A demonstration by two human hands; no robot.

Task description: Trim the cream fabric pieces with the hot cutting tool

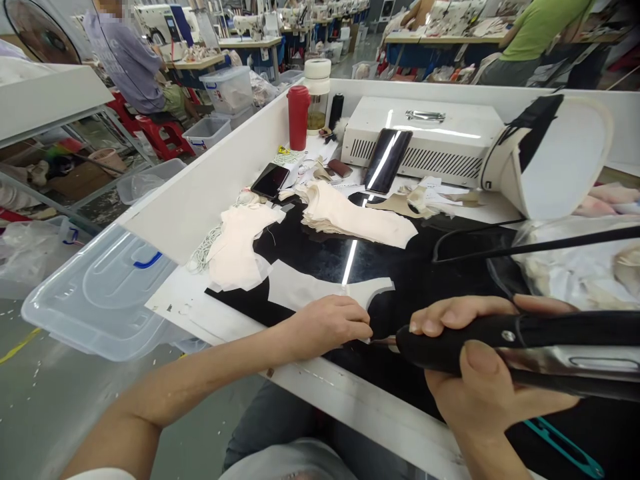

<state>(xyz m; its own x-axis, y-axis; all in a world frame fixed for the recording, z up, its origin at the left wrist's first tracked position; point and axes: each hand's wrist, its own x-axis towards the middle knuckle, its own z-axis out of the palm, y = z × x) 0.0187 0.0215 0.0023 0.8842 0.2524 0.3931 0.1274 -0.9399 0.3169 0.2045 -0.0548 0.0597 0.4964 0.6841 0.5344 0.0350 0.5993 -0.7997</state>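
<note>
Working seemingly mid-batch, we have pale pieces (237, 247) leftmost, a flat piece (295, 287) under our left hand (333, 323), pinched or pressed we cannot tell, a stack (357, 217) beyond perhaps remaining, and our right hand (477, 373) clasping a black-handled tool (555, 333).

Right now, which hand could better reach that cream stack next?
Probably the left hand: it is nearer the cream stack and lies on the white piece, while the right hand is busy gripping the black tool.

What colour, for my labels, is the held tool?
The tool is black and silvery; head view.
</note>
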